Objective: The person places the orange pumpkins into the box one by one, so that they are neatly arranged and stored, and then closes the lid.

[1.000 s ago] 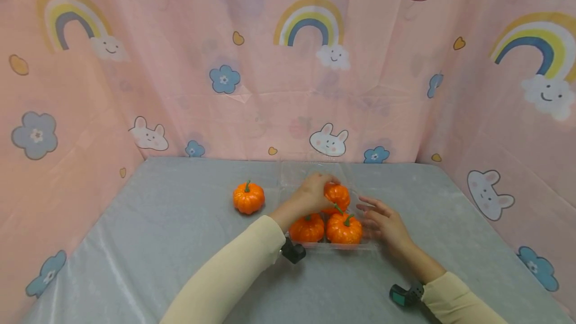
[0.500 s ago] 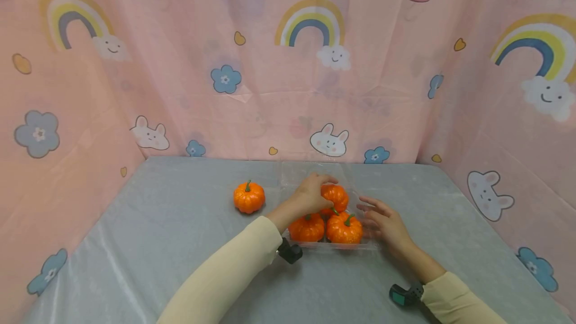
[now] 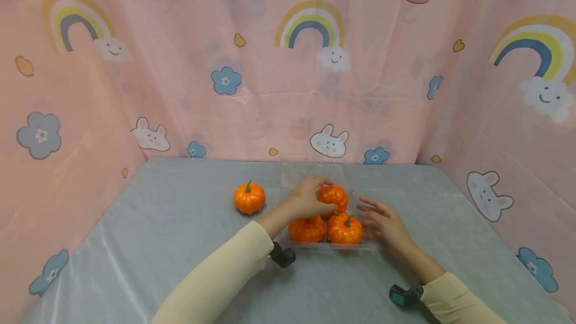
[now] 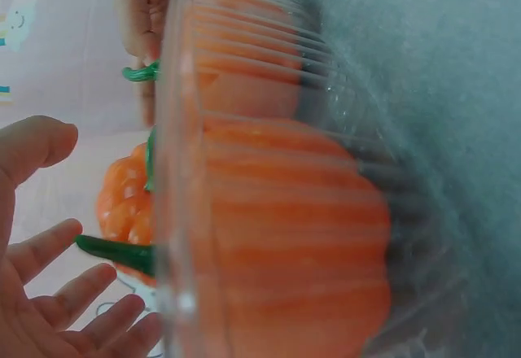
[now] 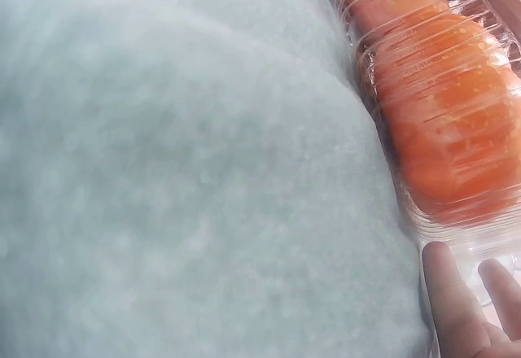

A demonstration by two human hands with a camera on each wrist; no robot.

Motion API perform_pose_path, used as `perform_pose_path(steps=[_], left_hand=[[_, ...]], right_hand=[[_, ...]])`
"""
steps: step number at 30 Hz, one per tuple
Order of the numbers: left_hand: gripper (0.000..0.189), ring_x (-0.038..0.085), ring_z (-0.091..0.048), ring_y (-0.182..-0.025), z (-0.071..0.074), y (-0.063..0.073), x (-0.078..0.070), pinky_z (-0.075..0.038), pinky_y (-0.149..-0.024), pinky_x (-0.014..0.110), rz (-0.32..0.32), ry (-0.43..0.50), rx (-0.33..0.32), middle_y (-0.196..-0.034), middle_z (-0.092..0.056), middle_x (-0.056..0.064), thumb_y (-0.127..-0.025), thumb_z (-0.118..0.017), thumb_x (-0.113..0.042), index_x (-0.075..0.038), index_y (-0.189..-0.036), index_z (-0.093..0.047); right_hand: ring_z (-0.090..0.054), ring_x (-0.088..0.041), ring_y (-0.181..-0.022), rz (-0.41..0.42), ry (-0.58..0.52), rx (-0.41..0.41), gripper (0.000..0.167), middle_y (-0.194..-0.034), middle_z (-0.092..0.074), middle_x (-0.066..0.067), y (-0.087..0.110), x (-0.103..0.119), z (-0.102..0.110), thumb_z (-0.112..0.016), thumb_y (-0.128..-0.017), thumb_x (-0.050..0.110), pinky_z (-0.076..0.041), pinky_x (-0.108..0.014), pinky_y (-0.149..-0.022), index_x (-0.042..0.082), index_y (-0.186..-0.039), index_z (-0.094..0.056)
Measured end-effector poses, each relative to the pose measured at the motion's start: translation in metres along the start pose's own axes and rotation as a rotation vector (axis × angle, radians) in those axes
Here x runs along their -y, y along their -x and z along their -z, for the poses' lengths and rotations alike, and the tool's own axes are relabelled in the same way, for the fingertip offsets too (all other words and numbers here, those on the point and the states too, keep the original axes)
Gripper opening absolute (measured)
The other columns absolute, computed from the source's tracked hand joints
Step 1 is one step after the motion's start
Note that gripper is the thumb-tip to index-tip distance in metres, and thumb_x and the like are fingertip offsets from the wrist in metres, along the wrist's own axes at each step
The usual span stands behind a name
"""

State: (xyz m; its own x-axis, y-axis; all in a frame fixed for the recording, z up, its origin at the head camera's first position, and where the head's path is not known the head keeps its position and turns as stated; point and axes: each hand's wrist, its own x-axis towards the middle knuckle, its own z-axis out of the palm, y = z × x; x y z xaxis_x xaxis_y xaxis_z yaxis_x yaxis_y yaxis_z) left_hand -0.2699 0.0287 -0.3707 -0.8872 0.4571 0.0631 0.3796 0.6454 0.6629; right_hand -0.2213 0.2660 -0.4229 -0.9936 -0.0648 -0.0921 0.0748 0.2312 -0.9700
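A clear plastic box [image 3: 320, 246] with its lid [image 3: 297, 171] raised at the back holds three small orange pumpkins. Two of them, the front-left pumpkin [image 3: 307, 230] and the front-right pumpkin [image 3: 344, 229], sit side by side; the rear pumpkin [image 3: 334, 199] lies behind, tilted. My left hand [image 3: 308, 199] is just left of the rear pumpkin, its fingers spread and loosely bent. In the left wrist view, that hand [image 4: 49, 293] shows a gap between thumb and fingers. My right hand [image 3: 387, 224] rests with relaxed fingers [image 5: 444, 281] against the box's right side.
One more orange pumpkin [image 3: 249, 198] with a green stem stands on the grey cloth [image 3: 189, 229], left of the box. A pink patterned curtain [image 3: 252, 114] encloses the table at the back and both sides.
My left hand has loosened from the rear pumpkin and drawn a little to the left. The rear pumpkin has shifted slightly left. The right hand has stayed in place.
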Motion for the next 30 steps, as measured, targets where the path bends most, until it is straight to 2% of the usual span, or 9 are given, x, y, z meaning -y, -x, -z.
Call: perform_pose_path(steps=[4, 10, 16, 21, 30], left_hand=[[0.057, 0.024, -0.053, -0.124, 0.009, 0.009, 0.001, -0.048, -0.099, 0.045, -0.009, 0.022, -0.013, -0.138, -0.054, 0.001, -0.082, -0.072, -0.044, -0.025, -0.133, -0.054], [0.055, 0.027, -0.053, -0.123, 0.025, 0.022, 0.004, -0.050, -0.094, 0.046, 0.004, 0.107, -0.040, -0.139, -0.053, 0.002, -0.083, -0.068, -0.047, -0.031, -0.133, -0.053], [0.054, 0.029, -0.053, -0.122, 0.038, 0.030, 0.014, -0.050, -0.093, 0.047, -0.004, 0.162, -0.118, -0.138, -0.054, 0.003, -0.083, -0.068, -0.047, -0.030, -0.133, -0.054], [0.053, 0.029, -0.054, -0.119, 0.050, 0.040, 0.020, -0.050, -0.092, 0.046, 0.023, 0.193, -0.186, -0.136, -0.055, 0.001, -0.083, -0.069, -0.043, -0.029, -0.132, -0.055], [0.050, 0.024, -0.056, -0.118, 0.068, 0.055, 0.036, -0.051, -0.090, 0.047, 0.073, 0.137, -0.290, -0.133, -0.058, -0.004, -0.082, -0.070, -0.042, -0.032, -0.130, -0.057]], right_hand=[[-0.065, -0.016, -0.095, 0.007, 0.002, 0.002, 0.047, -0.147, -0.041, -0.024, -0.001, 0.000, 0.001, -0.043, -0.101, 0.022, -0.059, -0.036, -0.079, 0.008, -0.146, -0.038], [-0.064, -0.014, -0.093, 0.014, -0.007, 0.000, 0.048, -0.147, -0.042, -0.025, 0.000, 0.001, 0.002, -0.044, -0.101, 0.021, -0.059, -0.035, -0.078, 0.007, -0.146, -0.037], [-0.064, -0.015, -0.094, -0.002, 0.006, -0.008, 0.047, -0.147, -0.042, -0.025, 0.001, 0.001, 0.001, -0.043, -0.101, 0.021, -0.059, -0.035, -0.079, 0.008, -0.146, -0.038], [-0.064, -0.017, -0.094, -0.010, 0.007, -0.009, 0.048, -0.147, -0.042, -0.024, 0.001, 0.001, 0.000, -0.043, -0.101, 0.022, -0.059, -0.035, -0.079, 0.008, -0.146, -0.037], [-0.065, -0.015, -0.094, -0.011, -0.007, -0.008, 0.048, -0.147, -0.042, -0.025, 0.001, 0.001, 0.000, -0.043, -0.101, 0.022, -0.059, -0.035, -0.080, 0.007, -0.147, -0.037]])
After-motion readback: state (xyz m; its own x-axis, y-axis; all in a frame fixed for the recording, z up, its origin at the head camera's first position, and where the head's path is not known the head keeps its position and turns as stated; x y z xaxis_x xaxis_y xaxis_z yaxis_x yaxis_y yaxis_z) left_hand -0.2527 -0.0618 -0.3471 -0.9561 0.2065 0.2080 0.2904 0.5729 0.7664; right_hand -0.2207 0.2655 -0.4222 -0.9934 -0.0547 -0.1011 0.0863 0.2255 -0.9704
